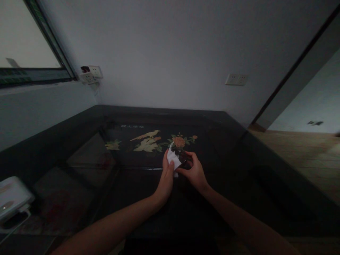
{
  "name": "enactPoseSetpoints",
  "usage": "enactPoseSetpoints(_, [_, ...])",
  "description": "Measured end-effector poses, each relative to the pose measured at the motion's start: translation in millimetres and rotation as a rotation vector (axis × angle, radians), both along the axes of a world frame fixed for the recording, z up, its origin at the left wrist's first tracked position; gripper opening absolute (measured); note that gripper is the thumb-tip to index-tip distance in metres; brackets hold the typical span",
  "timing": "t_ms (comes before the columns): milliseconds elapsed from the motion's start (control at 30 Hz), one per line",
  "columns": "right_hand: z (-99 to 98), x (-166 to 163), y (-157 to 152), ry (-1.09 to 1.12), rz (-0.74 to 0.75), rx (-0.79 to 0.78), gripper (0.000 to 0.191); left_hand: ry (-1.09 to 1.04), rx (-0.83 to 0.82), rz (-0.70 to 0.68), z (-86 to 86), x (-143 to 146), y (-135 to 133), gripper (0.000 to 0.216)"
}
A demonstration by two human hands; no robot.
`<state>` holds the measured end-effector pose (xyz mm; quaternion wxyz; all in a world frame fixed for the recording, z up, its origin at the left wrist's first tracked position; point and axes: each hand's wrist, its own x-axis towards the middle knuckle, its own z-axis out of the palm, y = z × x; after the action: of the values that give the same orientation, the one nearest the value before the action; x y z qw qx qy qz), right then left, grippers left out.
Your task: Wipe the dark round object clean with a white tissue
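Note:
My left hand (167,175) is closed on a crumpled white tissue (174,160), its thumb pressing the tissue from the near side. A small dark, glossy object (183,156), glass-like in its shine, sits between my two hands, with the tissue against its left side. Curled fingers and thumb of my right hand (196,171) grip that object from the right. The dim light and my fingers hide its exact shape. Both hands are held over the dark glossy table (148,191).
Inlaid bird and flower pictures (148,143) decorate the tabletop. At the left edge stands a white device (13,198) with a cable. Wall sockets (236,79) are on the wall behind, and a window (29,35) is at upper left. Wooden floor (297,148) shows at right.

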<state>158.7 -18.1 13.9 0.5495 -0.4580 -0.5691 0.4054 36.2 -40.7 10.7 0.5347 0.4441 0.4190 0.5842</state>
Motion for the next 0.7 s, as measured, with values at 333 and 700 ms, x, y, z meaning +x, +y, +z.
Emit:
enactPoseSetpoints(333, [-2.2, -1, -2, -0.009, 0.086, 0.007, 0.071, -0.166, -0.126, -0.003, 3.7, -13, 28, 0.046])
enactPoseSetpoints(700, [-5.7, -4, -2, 0.013, -0.005, -0.021, 0.068, -0.043, 0.020, -0.011, -8.5, 2, 6, 0.059])
